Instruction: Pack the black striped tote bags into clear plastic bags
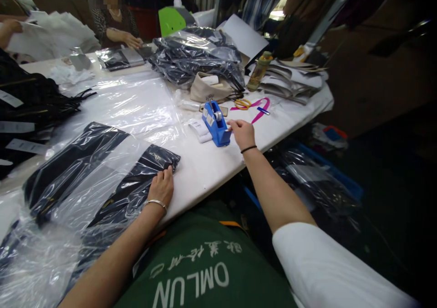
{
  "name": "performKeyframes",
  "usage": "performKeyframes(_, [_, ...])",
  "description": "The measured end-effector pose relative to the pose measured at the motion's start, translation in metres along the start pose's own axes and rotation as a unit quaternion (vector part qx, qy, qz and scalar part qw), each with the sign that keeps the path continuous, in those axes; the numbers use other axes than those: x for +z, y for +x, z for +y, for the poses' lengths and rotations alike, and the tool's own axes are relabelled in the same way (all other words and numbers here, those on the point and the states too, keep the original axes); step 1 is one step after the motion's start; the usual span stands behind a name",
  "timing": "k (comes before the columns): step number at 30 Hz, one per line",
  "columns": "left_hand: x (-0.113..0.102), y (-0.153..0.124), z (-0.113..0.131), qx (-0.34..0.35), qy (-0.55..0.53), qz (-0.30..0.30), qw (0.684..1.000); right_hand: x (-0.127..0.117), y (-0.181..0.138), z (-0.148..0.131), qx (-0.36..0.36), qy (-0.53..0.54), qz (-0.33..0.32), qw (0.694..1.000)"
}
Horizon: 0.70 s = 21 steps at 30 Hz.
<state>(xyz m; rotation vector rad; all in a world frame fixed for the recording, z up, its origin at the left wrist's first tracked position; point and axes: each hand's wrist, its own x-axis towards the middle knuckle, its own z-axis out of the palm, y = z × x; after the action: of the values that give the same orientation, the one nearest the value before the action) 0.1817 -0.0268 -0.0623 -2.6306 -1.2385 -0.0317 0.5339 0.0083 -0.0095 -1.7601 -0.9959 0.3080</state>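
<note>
My left hand (161,186) lies flat, fingers together, pressing on a folded dark garment in a clear plastic bag (136,180) near the table's front edge. My right hand (241,133) reaches to the blue tape dispenser (215,122); its fingers are curled at the dispenser's near end, pinching at the tape, though I cannot make out a strip. A second bagged dark garment (71,162) lies to the left of the first.
A white table (205,167) carries a heap of bagged dark garments (198,55), a beige pouch (208,87), yellow scissors (242,103), a pink ribbon (261,104) and a bottle (258,70). Another person (114,23) works at the far side. Loose plastic film (129,101) covers the middle.
</note>
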Motion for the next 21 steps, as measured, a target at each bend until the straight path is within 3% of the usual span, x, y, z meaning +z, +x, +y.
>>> performKeyframes(2, [-0.002,0.0,0.0,-0.014,-0.026,-0.007,1.0,-0.008,-0.019,0.01,0.002,0.006,0.006,1.0])
performKeyframes(5, [-0.005,-0.002,-0.001,-0.025,-0.059,-0.015,0.998,-0.014,-0.034,0.037,0.067,0.032,-0.016,0.997])
performKeyframes(8, [-0.006,-0.005,-0.003,-0.027,-0.063,-0.021,0.997,-0.017,-0.037,0.058,0.082,-0.021,-0.011,0.996])
performKeyframes(10, [-0.006,-0.006,-0.003,-0.026,-0.061,-0.023,0.998,-0.017,-0.044,0.056,0.089,-0.045,-0.011,0.995])
performKeyframes(12, [-0.005,-0.007,-0.002,-0.018,-0.064,-0.023,0.998,-0.009,-0.062,0.038,0.115,-0.002,-0.039,0.993])
performKeyframes(14, [-0.004,-0.008,-0.002,-0.01,-0.072,-0.018,0.997,0.011,-0.091,0.012,0.138,0.073,-0.127,0.979])
performKeyframes(17, [-0.003,-0.007,-0.003,-0.014,-0.08,-0.009,0.997,0.063,-0.135,-0.029,0.117,0.115,-0.317,0.934])
performKeyframes(19, [-0.004,-0.007,-0.004,-0.013,-0.078,-0.008,0.997,0.099,-0.151,-0.048,0.066,0.059,-0.355,0.931])
performKeyframes(21, [-0.005,-0.007,-0.005,-0.01,-0.075,-0.01,0.997,0.126,-0.156,-0.058,0.009,-0.052,-0.332,0.942])
